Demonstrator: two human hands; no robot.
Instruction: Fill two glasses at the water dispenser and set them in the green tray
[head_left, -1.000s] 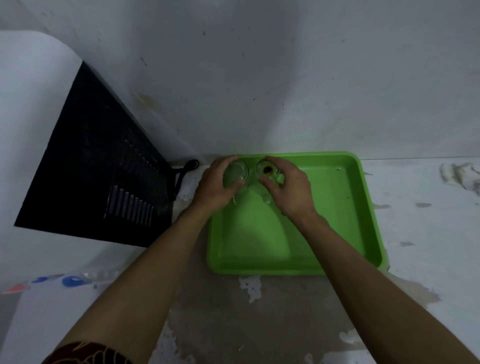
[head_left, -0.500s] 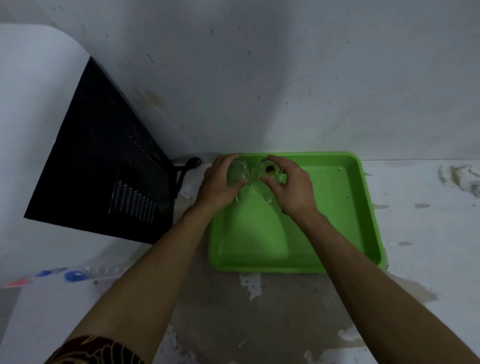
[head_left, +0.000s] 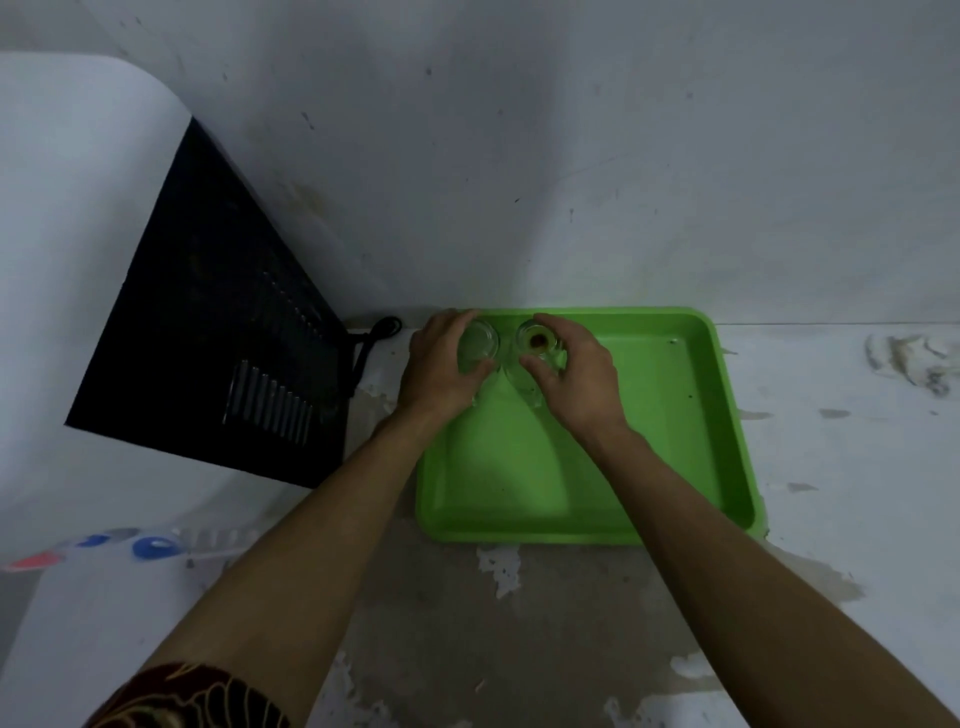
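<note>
my left hand is wrapped around one glass and my right hand around the other glass, side by side at the far left corner of the green tray. the water dispenser stands just left of it.

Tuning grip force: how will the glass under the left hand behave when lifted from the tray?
The left glass looks clear and smooth, so probably slippery, and fragile. It stands close beside the right glass, so they could clink. The left hand wraps its side; water level unclear.
</note>
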